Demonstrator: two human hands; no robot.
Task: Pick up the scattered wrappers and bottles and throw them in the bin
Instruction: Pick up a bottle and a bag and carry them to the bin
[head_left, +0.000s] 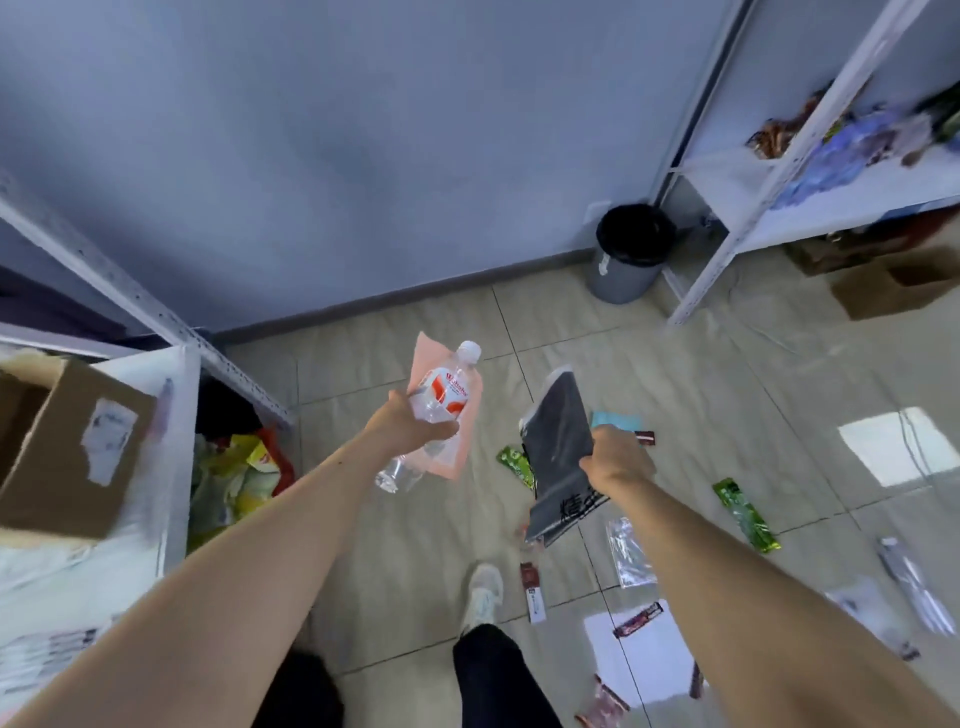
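Note:
My left hand (410, 426) grips a clear plastic bottle (441, 400) with a red-and-white label, together with a pink wrapper (447, 457) behind it. My right hand (618, 457) grips a dark grey packet (558, 441) with black writing near its lower end. Both are held above the tiled floor. The grey bin (631, 254) with a black liner stands by the wall at the back right, some way ahead. Scattered on the floor lie green wrappers (745, 514), a clear bag (628, 553), a small brown wrapper (532, 592) and other wrappers at lower right.
A white metal shelf (769, 171) with packets stands at the right, with cardboard boxes (893, 283) under it. On the left shelf unit sits a cardboard box (67, 447), with yellow packets (234, 478) below. A white sheet of paper (644, 660) lies on the floor. My shoe (485, 592) is below centre.

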